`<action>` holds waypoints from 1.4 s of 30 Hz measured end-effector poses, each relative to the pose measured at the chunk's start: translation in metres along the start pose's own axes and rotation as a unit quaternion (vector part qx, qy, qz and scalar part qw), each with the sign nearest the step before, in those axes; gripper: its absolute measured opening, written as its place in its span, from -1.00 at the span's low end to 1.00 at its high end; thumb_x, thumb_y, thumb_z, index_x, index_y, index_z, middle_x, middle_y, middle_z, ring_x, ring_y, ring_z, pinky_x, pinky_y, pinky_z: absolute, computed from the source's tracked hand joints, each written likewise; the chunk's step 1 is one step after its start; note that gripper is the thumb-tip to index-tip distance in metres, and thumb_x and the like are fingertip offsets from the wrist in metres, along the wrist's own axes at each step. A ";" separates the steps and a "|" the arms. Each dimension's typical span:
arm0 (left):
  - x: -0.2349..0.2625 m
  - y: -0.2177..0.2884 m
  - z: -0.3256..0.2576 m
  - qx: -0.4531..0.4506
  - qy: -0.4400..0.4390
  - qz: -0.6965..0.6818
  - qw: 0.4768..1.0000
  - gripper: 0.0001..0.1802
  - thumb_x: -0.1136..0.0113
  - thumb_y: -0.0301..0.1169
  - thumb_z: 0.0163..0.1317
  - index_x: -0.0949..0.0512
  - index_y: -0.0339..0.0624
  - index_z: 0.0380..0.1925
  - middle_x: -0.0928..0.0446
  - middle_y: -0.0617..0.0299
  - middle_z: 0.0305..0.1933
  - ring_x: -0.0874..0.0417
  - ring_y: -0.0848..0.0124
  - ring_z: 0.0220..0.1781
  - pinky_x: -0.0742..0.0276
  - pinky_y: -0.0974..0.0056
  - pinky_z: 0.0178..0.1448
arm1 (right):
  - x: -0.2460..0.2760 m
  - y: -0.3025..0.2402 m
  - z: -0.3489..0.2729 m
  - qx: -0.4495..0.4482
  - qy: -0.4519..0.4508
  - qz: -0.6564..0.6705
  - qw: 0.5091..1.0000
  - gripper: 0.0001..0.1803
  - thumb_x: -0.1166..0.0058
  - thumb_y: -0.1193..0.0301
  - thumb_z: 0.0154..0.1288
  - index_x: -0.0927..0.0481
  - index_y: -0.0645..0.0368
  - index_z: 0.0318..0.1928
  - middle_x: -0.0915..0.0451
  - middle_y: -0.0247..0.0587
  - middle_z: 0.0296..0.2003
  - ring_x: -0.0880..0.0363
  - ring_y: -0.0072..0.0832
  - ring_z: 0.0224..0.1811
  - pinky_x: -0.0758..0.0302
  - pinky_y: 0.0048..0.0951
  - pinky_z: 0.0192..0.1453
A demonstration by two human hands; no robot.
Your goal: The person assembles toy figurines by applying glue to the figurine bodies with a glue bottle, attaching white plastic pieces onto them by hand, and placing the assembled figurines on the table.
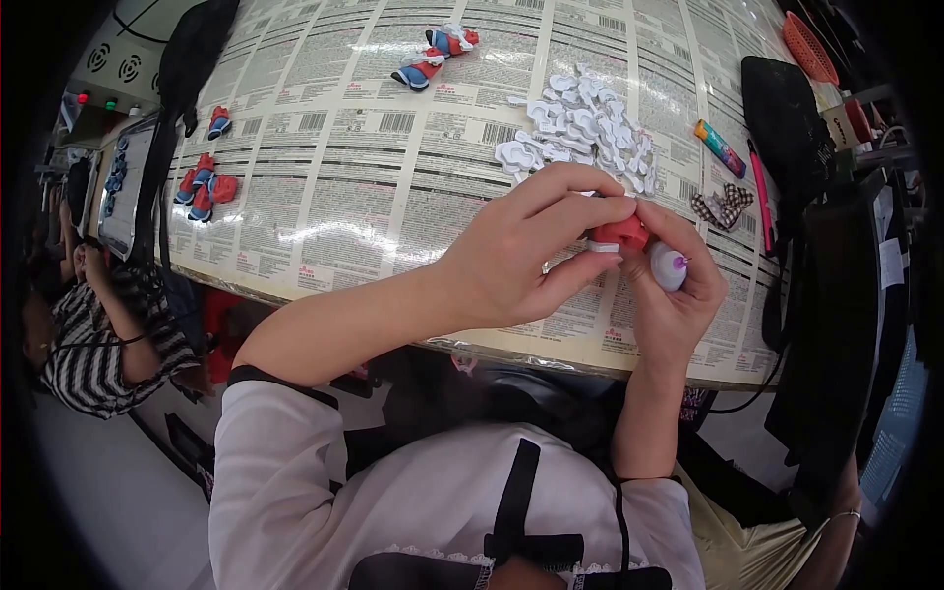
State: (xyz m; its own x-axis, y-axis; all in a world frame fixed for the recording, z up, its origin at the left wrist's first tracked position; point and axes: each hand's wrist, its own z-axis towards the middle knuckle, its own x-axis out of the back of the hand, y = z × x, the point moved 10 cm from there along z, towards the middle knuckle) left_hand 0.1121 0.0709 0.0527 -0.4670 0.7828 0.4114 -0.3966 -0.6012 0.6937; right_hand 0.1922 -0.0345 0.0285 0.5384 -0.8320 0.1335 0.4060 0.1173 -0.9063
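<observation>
Red piece (pixel 621 233) pinched by both hands' fingers (pixel 590 211) near table edge (pixel 551 352) (right palm cradles bottle (pixel 668 265)).

White cutouts (pixel 580 133) just beyond hands.

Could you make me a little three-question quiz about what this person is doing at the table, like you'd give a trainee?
1. True or false: the left hand and right hand meet on one small red piece.
2. What lies just beyond the hands on the table? A) a pile of white cut-outs B) a stack of plates C) a coil of rope
3. Fill in: tucked in the right hand is a small white ____ with a purple tip.

Key
1. True.
2. A, the pile of white cut-outs.
3. Bottle.
</observation>
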 end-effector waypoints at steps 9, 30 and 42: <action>0.110 -0.106 0.005 0.377 0.159 0.051 0.911 -0.57 -0.04 -0.29 0.24 -0.34 -0.36 0.03 -0.55 0.17 -0.29 -0.56 0.55 -0.49 -0.40 0.51 -0.39 | 0.025 0.012 -0.004 -0.123 0.099 -0.052 0.986 -0.68 -0.20 0.72 -0.05 -0.60 0.25 -0.20 -0.56 -0.33 -0.33 -0.33 -0.76 -0.44 -0.32 -0.74 -0.34; 0.275 -0.104 -0.122 0.417 -0.067 0.520 0.743 -0.77 -0.23 -0.42 -0.03 -0.55 -0.24 -0.34 -0.47 -0.02 -0.24 -0.52 0.10 -0.20 -0.44 0.17 -0.09 | 0.019 0.010 -0.007 -0.112 0.089 -0.017 0.990 -0.83 -0.19 0.66 0.02 -0.60 0.28 -0.30 -0.52 -0.42 -0.43 -0.33 -0.76 -0.44 -0.28 -0.77 -0.35; 0.180 -0.056 -0.020 0.207 0.053 0.457 0.864 -0.75 -0.25 -0.40 0.03 -0.46 -0.32 -0.37 -0.43 0.07 -0.35 -0.51 0.16 -0.31 -0.42 0.21 -0.21 | 0.019 0.017 -0.005 -0.152 0.072 0.010 0.986 -0.81 -0.20 0.63 0.03 -0.57 0.29 -0.27 -0.53 -0.38 -0.40 -0.38 -0.73 -0.41 -0.33 -0.73 -0.31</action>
State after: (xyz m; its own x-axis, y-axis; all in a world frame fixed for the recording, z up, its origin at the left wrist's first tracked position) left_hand 0.0347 0.2424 0.0765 -0.5136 -0.0193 0.8578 0.4814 -0.8340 0.2695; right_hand 0.2054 -0.0506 0.0141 0.4253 -0.9018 0.0767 0.1458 -0.0154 -0.9892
